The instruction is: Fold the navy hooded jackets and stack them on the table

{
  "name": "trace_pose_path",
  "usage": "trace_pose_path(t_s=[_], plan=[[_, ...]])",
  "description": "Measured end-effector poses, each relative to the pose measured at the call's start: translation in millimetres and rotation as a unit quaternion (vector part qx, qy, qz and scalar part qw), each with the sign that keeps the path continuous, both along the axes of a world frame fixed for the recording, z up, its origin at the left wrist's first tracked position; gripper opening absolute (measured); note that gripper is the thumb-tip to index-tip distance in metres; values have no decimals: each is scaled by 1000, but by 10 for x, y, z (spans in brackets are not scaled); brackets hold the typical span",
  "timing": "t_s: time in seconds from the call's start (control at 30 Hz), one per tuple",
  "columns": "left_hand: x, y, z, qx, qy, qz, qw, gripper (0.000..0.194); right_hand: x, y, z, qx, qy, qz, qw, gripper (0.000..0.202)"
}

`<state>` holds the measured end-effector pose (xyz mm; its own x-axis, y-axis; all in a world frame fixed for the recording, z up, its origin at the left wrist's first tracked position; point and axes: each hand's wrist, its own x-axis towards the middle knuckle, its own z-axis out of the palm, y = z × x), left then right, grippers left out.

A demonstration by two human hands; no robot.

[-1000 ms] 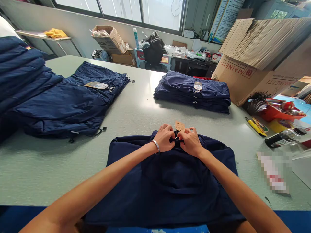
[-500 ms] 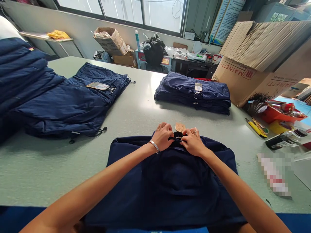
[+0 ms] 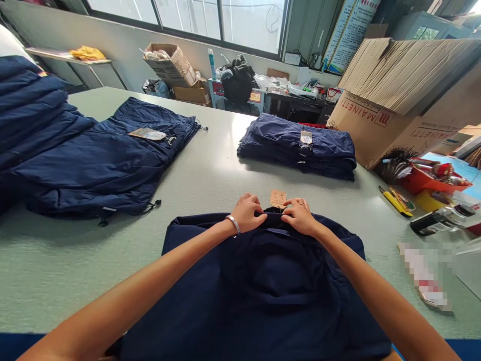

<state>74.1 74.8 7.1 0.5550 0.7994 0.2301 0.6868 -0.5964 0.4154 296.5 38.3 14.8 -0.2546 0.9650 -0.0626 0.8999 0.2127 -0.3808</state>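
Right beneath both our hands, a navy garment (image 3: 259,301) lies across the pale green table (image 3: 203,175), its long axis running from our left to our right and its near part reaching back towards us. What matters most is its far edge: the gathered opening (image 3: 273,223) at the middle of that edge sits between our left hand (image 3: 246,213) and our right hand (image 3: 299,215), about equally close to both. Our hands are a little apart, fingers bent at the edge, thumbs towards us; we cannot tell whether they pinch the cloth or merely touch it. Just beyond the opening, a brown tag (image 3: 278,198) stands out between our hands, nearer the right one. Farther ahead of our right hand rests a folded navy stack (image 3: 293,150); well to the left of our left hand lie more navy clothes (image 3: 93,165); out past our right hand is a yellow cutter (image 3: 395,201).
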Motion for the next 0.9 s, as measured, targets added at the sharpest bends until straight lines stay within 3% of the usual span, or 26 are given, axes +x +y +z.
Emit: trace_pose_path(t_s=[0.23, 0.37, 0.67, 0.8, 0.9], plan=[[113, 453, -22, 32, 57, 48, 997, 14, -18, 468, 66, 41, -97, 6, 994, 20], [232, 657, -106, 26, 104, 40, 993, 9, -27, 673, 1, -7, -141, -8, 990, 20], [238, 725, -375, -7, 123, 47, 991, 10, -14, 707, -216, -18, -132, -25, 991, 18], [206, 746, -386, -41, 116, 65, 990, 14, -29, 717, -206, -40, -108, -49, 992, 17], [164, 718, -334, -37, 58, 89, 994, 22, -35, 727, -216, -41, -113, -46, 992, 16]])
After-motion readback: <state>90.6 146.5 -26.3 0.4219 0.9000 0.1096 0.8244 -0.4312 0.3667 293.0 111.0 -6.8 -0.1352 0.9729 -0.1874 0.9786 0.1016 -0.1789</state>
